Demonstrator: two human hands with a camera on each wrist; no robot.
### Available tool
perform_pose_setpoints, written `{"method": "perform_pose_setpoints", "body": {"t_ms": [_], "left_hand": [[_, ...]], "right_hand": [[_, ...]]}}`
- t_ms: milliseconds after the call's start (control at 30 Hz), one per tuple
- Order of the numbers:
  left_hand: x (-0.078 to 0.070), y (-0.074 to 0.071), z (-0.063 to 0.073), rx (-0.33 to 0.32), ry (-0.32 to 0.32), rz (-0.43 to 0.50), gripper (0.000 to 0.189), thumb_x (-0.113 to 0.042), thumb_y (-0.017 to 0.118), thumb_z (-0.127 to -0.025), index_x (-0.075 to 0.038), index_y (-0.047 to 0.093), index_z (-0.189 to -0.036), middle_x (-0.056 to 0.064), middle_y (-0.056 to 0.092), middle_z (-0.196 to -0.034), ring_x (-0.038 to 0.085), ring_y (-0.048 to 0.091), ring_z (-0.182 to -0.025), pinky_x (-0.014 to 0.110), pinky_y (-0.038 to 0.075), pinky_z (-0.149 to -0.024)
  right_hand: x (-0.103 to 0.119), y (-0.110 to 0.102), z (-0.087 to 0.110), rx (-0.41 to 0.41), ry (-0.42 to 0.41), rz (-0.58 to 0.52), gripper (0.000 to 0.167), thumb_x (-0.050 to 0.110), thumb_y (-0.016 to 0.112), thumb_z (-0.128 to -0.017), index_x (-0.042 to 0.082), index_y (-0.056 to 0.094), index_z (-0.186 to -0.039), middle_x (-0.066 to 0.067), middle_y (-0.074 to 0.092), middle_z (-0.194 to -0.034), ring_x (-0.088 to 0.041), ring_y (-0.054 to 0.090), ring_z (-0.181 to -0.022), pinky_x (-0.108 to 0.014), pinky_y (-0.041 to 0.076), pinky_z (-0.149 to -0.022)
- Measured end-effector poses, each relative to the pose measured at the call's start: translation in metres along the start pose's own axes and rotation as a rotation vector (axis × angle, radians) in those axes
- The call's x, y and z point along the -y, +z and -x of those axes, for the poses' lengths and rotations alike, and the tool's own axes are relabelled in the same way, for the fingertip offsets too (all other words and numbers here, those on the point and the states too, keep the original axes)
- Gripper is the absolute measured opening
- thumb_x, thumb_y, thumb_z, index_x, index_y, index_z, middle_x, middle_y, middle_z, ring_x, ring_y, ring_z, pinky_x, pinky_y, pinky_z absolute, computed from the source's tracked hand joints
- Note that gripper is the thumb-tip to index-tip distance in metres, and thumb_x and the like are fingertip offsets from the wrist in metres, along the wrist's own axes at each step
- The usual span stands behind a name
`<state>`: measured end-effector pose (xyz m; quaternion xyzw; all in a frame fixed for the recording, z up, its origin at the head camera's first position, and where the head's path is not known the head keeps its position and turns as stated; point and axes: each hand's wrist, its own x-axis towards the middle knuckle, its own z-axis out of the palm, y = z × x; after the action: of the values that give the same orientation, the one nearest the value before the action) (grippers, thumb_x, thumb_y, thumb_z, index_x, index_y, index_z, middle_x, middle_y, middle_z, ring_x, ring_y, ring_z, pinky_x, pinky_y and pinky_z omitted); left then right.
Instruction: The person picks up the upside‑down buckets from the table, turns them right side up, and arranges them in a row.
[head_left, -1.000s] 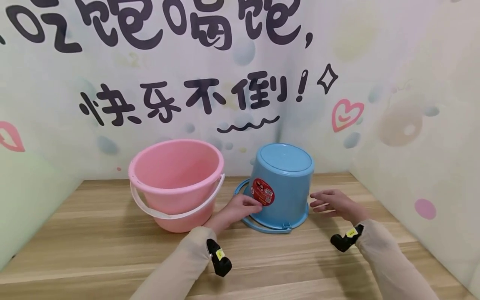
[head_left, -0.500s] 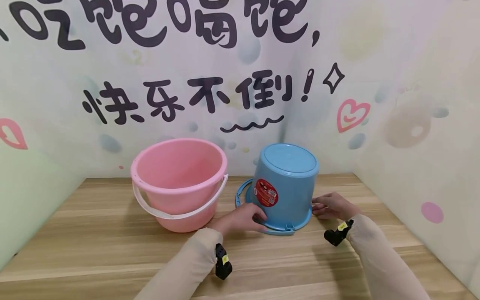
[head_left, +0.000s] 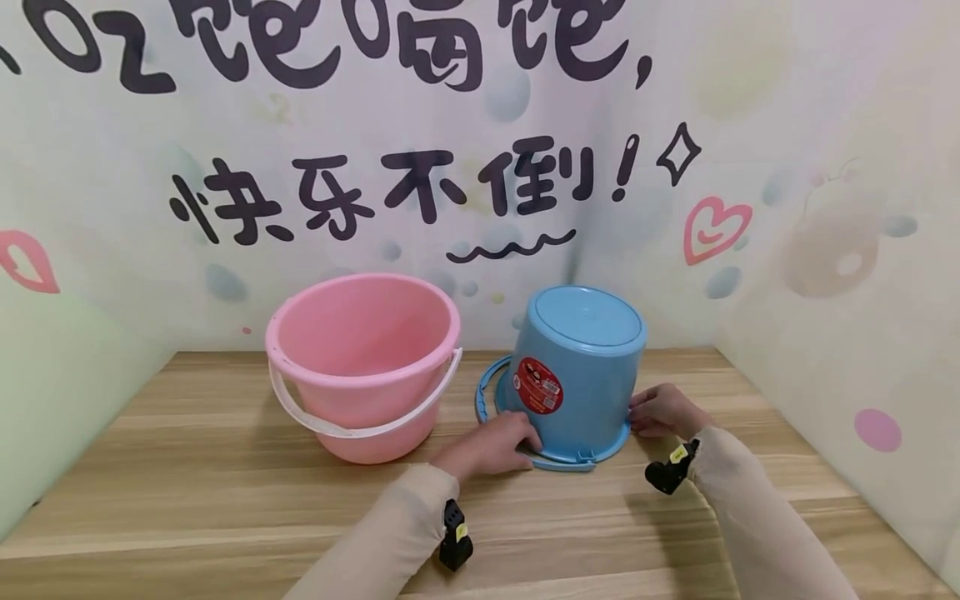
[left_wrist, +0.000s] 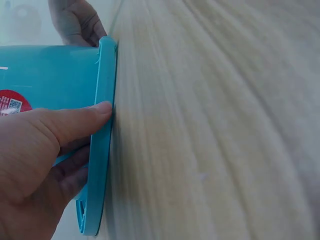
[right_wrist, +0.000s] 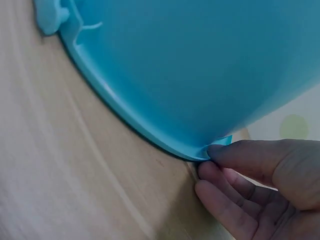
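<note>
A blue bucket (head_left: 585,392) stands upside down on the wooden table, its base up and a round red sticker (head_left: 537,386) on its side. Its blue handle (head_left: 483,390) lies around the rim on the table. My left hand (head_left: 491,446) grips the rim at the front left, the thumb (left_wrist: 82,121) lying over the rim edge in the left wrist view. On the opposite side my right hand (head_left: 667,411) pinches the rim; in the right wrist view its thumb (right_wrist: 245,157) presses on top while the fingers (right_wrist: 220,200) curl beneath.
To the left, a pink bucket (head_left: 367,408) with a white handle (head_left: 360,432) sits upright, close to my left forearm. A printed wall (head_left: 360,208) rises behind the table (head_left: 187,500), with side walls left and right.
My left hand has moved down from the red sticker to the rim. The right hand has come in from beside the bucket to its rim. The bucket remains upside down.
</note>
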<state>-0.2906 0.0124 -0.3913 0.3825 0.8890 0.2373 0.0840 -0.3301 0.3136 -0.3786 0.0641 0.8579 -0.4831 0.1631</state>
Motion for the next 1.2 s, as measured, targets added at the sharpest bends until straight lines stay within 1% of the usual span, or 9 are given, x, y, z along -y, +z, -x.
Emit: {"method": "perform_pose_setpoints", "body": {"t_ms": [133,300,400,533,733,833,933,1033,1200], "left_hand": [[0.000,0.003,0.000,-0.013,-0.011,-0.006,0.016,-0.015,0.068,-0.084,-0.011,0.068,-0.099,-0.004,0.053,-0.098,0.010,0.045,-0.095,0.023,0.040,-0.086],[-0.002,0.002,0.002,-0.022,0.003,-0.049,0.014,-0.012,0.066,-0.084,-0.011,0.068,-0.098,-0.002,0.053,-0.097,0.010,0.045,-0.093,0.023,0.040,-0.084],[-0.003,0.001,0.003,-0.020,0.006,-0.082,0.014,-0.010,0.065,-0.084,-0.011,0.066,-0.097,-0.002,0.053,-0.097,0.011,0.044,-0.092,0.023,0.040,-0.084],[-0.003,0.000,0.004,-0.023,0.002,-0.103,0.013,-0.009,0.063,-0.084,-0.011,0.064,-0.097,-0.002,0.050,-0.096,0.011,0.041,-0.091,0.022,0.040,-0.082],[-0.005,-0.003,0.006,-0.032,0.018,-0.122,0.015,-0.011,0.062,-0.085,-0.011,0.060,-0.099,-0.003,0.046,-0.095,0.011,0.038,-0.090,0.020,0.038,-0.079],[-0.007,-0.006,0.007,-0.041,0.034,-0.128,0.016,-0.011,0.061,-0.085,-0.011,0.059,-0.100,-0.003,0.045,-0.094,0.011,0.037,-0.090,0.020,0.037,-0.079],[-0.007,-0.008,0.009,-0.048,0.047,-0.135,0.016,-0.011,0.061,-0.084,-0.011,0.058,-0.100,-0.004,0.044,-0.093,0.011,0.037,-0.090,0.020,0.037,-0.078],[-0.008,-0.010,0.010,-0.052,0.051,-0.151,0.018,-0.012,0.061,-0.084,-0.012,0.057,-0.101,-0.004,0.044,-0.093,0.011,0.038,-0.090,0.020,0.037,-0.078],[-0.011,-0.017,0.014,-0.053,0.055,-0.163,0.020,-0.013,0.061,-0.083,-0.012,0.055,-0.102,-0.003,0.043,-0.094,0.012,0.038,-0.091,0.022,0.037,-0.080]], "right_hand": [[-0.001,0.002,-0.001,-0.042,0.001,0.041,0.022,-0.003,0.061,-0.084,-0.013,0.057,-0.103,-0.009,0.064,-0.079,-0.018,0.062,-0.067,-0.033,0.054,-0.065],[0.002,0.007,0.000,-0.067,-0.009,0.044,0.022,-0.003,0.056,-0.086,-0.018,0.056,-0.102,-0.009,0.063,-0.077,-0.019,0.062,-0.068,-0.036,0.054,-0.068],[0.004,0.009,0.001,-0.075,-0.002,0.072,0.025,0.000,0.053,-0.089,-0.020,0.054,-0.105,-0.011,0.063,-0.079,-0.020,0.062,-0.070,-0.038,0.053,-0.071],[0.003,0.008,-0.001,-0.078,0.004,0.111,0.029,0.002,0.053,-0.090,-0.020,0.051,-0.109,-0.017,0.063,-0.086,-0.022,0.063,-0.074,-0.039,0.052,-0.074],[0.002,0.008,0.000,-0.072,-0.046,0.128,0.032,-0.001,0.053,-0.088,-0.022,0.048,-0.112,-0.024,0.061,-0.093,-0.023,0.063,-0.076,-0.039,0.053,-0.073],[0.002,0.009,0.001,-0.066,-0.076,0.111,0.032,-0.003,0.052,-0.087,-0.023,0.048,-0.112,-0.025,0.061,-0.095,-0.022,0.063,-0.077,-0.038,0.053,-0.072],[0.003,0.010,0.004,-0.054,-0.101,0.081,0.032,-0.004,0.050,-0.087,-0.024,0.047,-0.113,-0.022,0.061,-0.092,-0.020,0.063,-0.076,-0.037,0.053,-0.071],[0.005,0.012,0.005,-0.058,-0.104,0.051,0.032,-0.003,0.049,-0.089,-0.024,0.047,-0.113,-0.017,0.062,-0.085,-0.020,0.064,-0.074,-0.037,0.053,-0.070],[0.011,0.014,0.010,-0.069,-0.121,0.052,0.033,0.001,0.048,-0.091,-0.026,0.047,-0.111,-0.014,0.062,-0.079,-0.020,0.065,-0.071,-0.038,0.053,-0.069]]}}
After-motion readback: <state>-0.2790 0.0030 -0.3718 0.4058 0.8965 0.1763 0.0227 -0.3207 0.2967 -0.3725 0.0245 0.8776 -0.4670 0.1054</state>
